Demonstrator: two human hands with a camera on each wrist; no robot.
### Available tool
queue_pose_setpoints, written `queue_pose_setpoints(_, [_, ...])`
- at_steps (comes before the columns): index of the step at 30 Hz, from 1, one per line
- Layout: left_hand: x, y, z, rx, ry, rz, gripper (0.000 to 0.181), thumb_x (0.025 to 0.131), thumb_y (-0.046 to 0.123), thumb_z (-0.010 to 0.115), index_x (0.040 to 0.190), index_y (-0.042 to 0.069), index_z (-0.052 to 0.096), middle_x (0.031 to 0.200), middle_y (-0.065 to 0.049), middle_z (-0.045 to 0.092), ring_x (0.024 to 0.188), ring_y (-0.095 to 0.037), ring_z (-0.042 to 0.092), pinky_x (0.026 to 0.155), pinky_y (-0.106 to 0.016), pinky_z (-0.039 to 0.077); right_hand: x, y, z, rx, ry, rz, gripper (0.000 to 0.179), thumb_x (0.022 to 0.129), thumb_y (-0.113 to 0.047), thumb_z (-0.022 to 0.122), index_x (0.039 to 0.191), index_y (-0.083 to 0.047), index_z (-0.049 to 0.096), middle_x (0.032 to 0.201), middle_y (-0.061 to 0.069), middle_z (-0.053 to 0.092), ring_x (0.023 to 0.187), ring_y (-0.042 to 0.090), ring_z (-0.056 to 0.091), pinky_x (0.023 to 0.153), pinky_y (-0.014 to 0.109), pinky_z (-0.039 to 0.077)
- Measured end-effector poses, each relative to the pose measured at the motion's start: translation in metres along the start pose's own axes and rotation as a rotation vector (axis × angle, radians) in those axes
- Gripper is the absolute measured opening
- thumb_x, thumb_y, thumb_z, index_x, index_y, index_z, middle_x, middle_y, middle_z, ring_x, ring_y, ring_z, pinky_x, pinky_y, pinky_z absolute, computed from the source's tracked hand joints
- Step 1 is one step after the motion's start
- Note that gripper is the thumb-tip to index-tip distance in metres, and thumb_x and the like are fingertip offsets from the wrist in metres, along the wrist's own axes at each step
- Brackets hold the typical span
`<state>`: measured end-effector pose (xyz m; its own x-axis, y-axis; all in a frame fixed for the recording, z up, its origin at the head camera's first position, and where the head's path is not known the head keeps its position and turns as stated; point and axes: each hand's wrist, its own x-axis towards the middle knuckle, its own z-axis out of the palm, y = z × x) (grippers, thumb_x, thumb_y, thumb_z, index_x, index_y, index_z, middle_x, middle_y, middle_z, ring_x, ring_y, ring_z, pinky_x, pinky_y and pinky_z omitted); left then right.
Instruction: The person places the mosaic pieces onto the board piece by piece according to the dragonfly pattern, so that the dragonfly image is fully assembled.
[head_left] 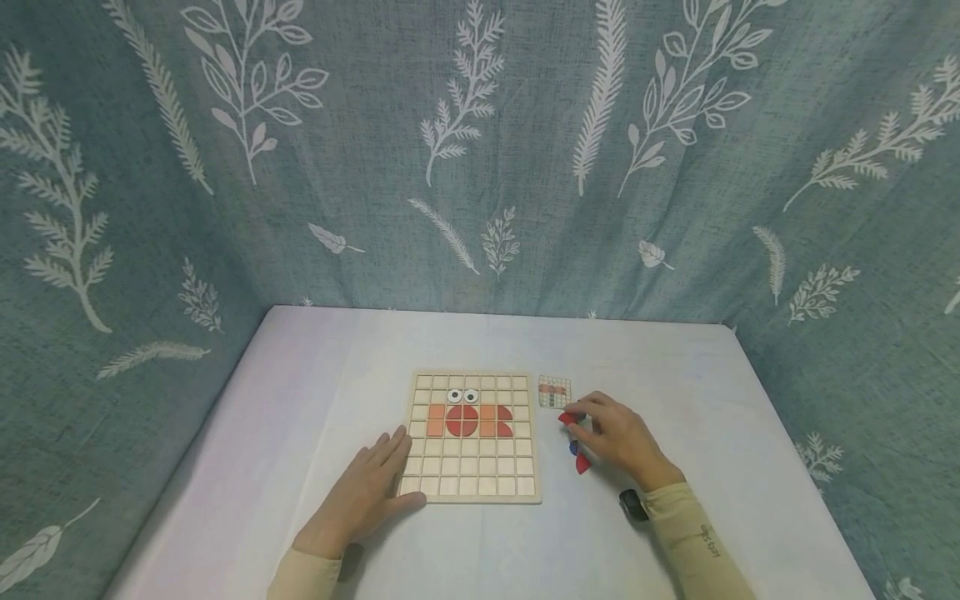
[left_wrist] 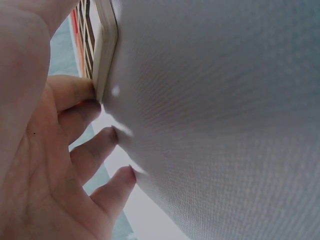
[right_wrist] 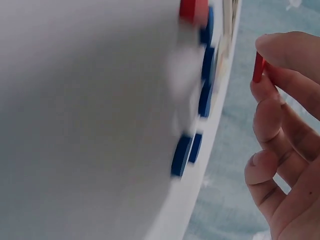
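A square wooden grid board (head_left: 468,465) lies in the middle of the table. On it are two round eye pieces (head_left: 462,396), several orange squares (head_left: 436,421), a red circle of quarter pieces (head_left: 462,421) and two red quarters at the right. My left hand (head_left: 360,496) rests at the board's lower left, its extended fingers touching the edge. Over the table right of the board, my right hand (head_left: 621,437) pinches a red quarter-circle piece (right_wrist: 258,67) between thumb and finger. Below that hand lie several blue pieces (right_wrist: 205,99) and another red piece (head_left: 582,463).
A small pattern card (head_left: 554,392) lies just right of the board, near its upper corner. White cloth covers the table (head_left: 337,358). Teal leaf-patterned curtains (head_left: 480,250) stand behind it and at both sides.
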<state>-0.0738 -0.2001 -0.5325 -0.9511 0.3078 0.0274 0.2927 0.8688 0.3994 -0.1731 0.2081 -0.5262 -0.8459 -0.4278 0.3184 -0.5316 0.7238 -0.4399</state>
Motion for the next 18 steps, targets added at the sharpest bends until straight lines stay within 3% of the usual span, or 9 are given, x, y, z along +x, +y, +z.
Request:
queue_pose_setpoints(6, [-0.001,-0.001,0.001,-0.005,0.019,0.008,0.091,0.088,0.053,0.073,0.154,-0.001,0.039,0.161,-0.018,0.034,0.145,-0.043,0.034,0.116,-0.063,0.030,0.008,-0.015,0.013,0.012,0.019,-0.130,0.026,0.084,-0.018,0.085,0.108,-0.019,0.077,0.107,-0.004,0.068,0.073,0.013,0.062,0.062,0.025,0.053])
queue_pose_setpoints(9, [-0.002,0.000,0.000,-0.004,0.029,0.010,0.091,0.087,0.053,0.074,0.153,-0.002,0.041,0.160,-0.018,0.035,0.145,-0.044,0.035,0.116,-0.063,0.031,0.014,-0.024,0.017,0.025,0.017,-0.176,0.024,0.085,-0.019,0.084,0.107,-0.019,0.077,0.115,0.002,0.070,0.095,0.023,0.071,0.071,0.032,0.060])
queue_pose_setpoints(13, [-0.002,0.000,0.000,-0.003,0.022,0.008,0.091,0.088,0.052,0.074,0.153,-0.002,0.041,0.161,-0.018,0.035,0.145,-0.043,0.035,0.116,-0.063,0.031,0.023,-0.037,0.022,0.039,0.012,-0.211,0.021,0.086,-0.019,0.083,0.105,-0.017,0.077,0.116,0.002,0.072,0.125,0.034,0.061,0.091,0.044,0.059])
queue_pose_setpoints(15, [-0.002,0.000,0.000,-0.002,0.013,0.003,0.091,0.088,0.053,0.073,0.153,-0.001,0.039,0.161,-0.018,0.034,0.145,-0.043,0.034,0.117,-0.062,0.030,0.028,-0.044,0.025,0.037,0.012,-0.224,0.021,0.086,-0.020,0.083,0.106,-0.016,0.077,0.113,0.000,0.072,0.123,0.031,0.062,0.096,0.044,0.057])
queue_pose_setpoints(18, [-0.001,0.001,0.000,-0.002,0.000,-0.002,0.092,0.089,0.054,0.072,0.154,-0.001,0.038,0.162,-0.017,0.033,0.146,-0.042,0.033,0.117,-0.062,0.029,0.036,-0.056,0.028,0.044,0.015,-0.244,0.023,0.086,-0.020,0.083,0.109,-0.016,0.077,0.110,-0.002,0.072,0.113,0.023,0.067,0.092,0.038,0.058])
